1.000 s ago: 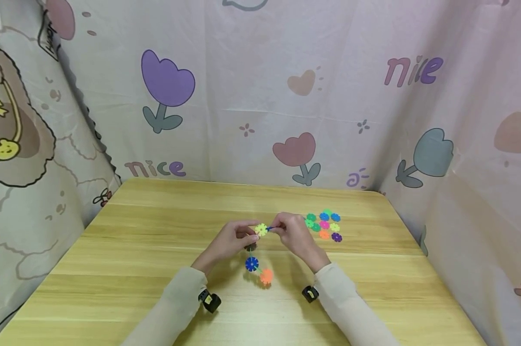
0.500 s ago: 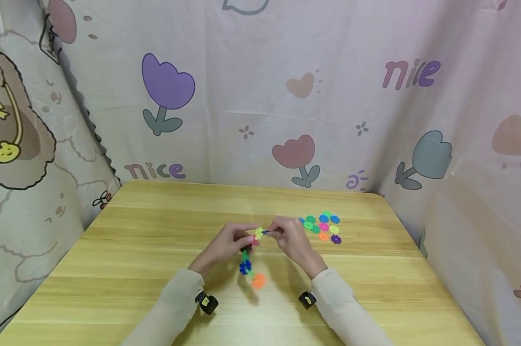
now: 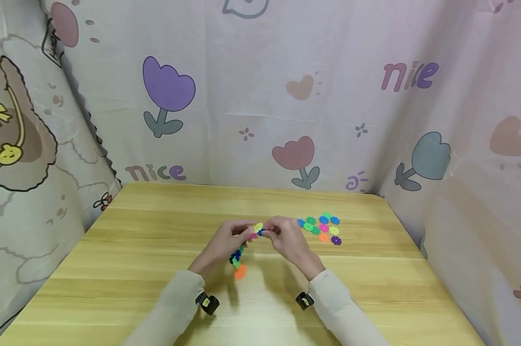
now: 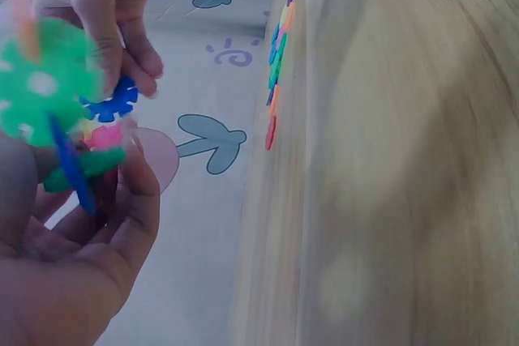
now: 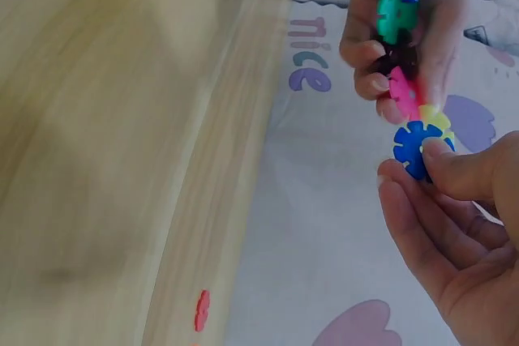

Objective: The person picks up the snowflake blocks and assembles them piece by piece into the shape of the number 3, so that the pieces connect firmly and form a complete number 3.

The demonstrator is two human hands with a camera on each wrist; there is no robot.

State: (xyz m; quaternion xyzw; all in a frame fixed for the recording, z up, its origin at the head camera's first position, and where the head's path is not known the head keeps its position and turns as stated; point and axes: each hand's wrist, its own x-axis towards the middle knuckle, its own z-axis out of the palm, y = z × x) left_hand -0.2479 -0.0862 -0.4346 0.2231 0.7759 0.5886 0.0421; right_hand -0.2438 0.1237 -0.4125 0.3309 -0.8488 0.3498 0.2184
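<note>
Above the table, my left hand [image 3: 220, 244] grips a chain of notched plastic discs near its pink disc [image 5: 403, 93] and yellow disc [image 3: 258, 227]. From that hand the chain hangs down through green and dark blue discs to an orange disc [image 3: 241, 272] at its lower end. Between thumb and fingertips my right hand [image 3: 291, 241] pinches a blue disc [image 5: 418, 148], which meets the yellow one in the right wrist view. A dark disc [image 5: 396, 57] lies partly behind the left fingers. The left wrist view shows a green disc [image 4: 49, 83] close to the camera, blurred.
Loose discs lie in a group on the table right of my right hand, among them a pink disc [image 3: 324, 228], a purple disc [image 3: 336, 240] and an orange disc [image 3: 323, 238]. A printed curtain [image 3: 226, 144] hangs behind the wooden table [image 3: 113, 269].
The hanging end of the chain has swung left, and the yellow disc has turned. My right hand has shifted slightly left, with the blue disc still pinched. The loose discs stay put.
</note>
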